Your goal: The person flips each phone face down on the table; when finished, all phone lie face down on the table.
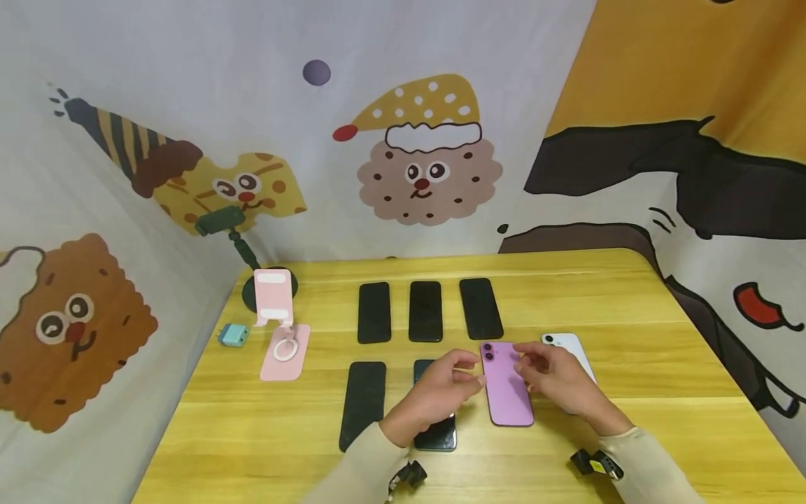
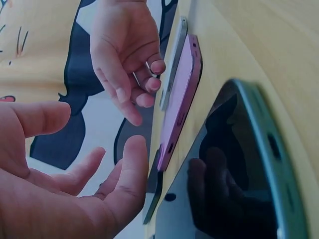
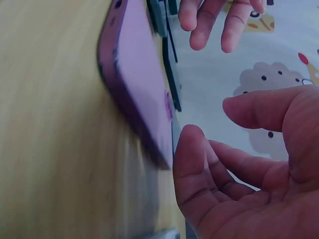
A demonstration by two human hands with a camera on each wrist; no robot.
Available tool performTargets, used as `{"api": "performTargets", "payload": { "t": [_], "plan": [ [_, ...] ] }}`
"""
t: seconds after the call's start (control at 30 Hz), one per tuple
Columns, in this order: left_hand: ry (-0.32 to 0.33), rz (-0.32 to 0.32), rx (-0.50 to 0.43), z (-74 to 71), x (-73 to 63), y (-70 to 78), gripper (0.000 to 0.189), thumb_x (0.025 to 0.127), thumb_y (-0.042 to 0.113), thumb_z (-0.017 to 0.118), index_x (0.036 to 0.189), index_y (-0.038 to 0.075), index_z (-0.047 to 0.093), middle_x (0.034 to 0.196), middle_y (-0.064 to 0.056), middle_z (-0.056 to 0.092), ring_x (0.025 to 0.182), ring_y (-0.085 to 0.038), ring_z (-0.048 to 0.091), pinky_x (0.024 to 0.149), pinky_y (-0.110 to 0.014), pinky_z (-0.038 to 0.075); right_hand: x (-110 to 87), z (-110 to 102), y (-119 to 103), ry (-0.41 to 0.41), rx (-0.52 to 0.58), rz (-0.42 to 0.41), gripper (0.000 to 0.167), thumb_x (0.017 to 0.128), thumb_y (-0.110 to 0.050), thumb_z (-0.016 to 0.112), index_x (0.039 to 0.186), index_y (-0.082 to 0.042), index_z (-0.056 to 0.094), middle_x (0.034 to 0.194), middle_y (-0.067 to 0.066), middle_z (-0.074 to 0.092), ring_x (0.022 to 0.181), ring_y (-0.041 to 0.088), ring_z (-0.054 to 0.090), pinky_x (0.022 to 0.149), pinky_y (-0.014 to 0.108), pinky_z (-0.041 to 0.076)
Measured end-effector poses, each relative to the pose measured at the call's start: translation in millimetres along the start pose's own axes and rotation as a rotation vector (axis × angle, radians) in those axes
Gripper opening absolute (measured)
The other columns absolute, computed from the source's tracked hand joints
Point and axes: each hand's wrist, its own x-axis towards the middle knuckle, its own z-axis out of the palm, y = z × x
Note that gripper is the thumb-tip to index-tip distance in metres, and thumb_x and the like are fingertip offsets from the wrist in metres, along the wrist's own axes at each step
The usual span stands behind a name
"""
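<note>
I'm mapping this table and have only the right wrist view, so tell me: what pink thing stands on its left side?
Observer: The head view shows a pink stand.
Operator: And what is the left hand partly covering there?
Observer: In the head view, it partly covers a dark phone.
Operator: Besides the purple phone, what lies near the right hand?
Observer: A white phone, back up, partly hidden by that hand in the head view.
</note>
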Motion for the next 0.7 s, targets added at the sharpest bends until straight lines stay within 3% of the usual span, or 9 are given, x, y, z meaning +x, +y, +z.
{"api": "performTargets", "payload": {
  "t": [0.4, 0.7],
  "plan": [
    [0.053, 0.029, 0.043, -37.2, -21.1, -5.1, 0.049, 0.104, 0.032, 0.070, 0.146, 0.009, 0.057, 0.146, -0.014, 0.058, 0.123, -0.024, 0.062, 0.100, -0.046, 0.057, 7.2, 26, -28, -0.061, 0.045, -0.060, 0.044, 0.100, -0.019, 0.073, 0.140, 0.000, 0.064, 0.099, 0.013, 0.072, 0.079, 0.026, 0.070, 0.063, 0.034, 0.061],
    [0.128, -0.010, 0.057, -55.2, -32.9, -12.3, 0.053, 0.103, 0.032, 0.070, 0.148, 0.009, 0.054, 0.150, -0.018, 0.053, 0.127, -0.029, 0.061, 0.097, -0.047, 0.057, 11.0, 51, -41, -0.122, 0.092, -0.157, 0.041, 0.101, -0.010, 0.069, 0.137, 0.008, 0.061, 0.097, 0.017, 0.073, 0.073, 0.025, 0.070, 0.061, 0.032, 0.060]
  ]
}}
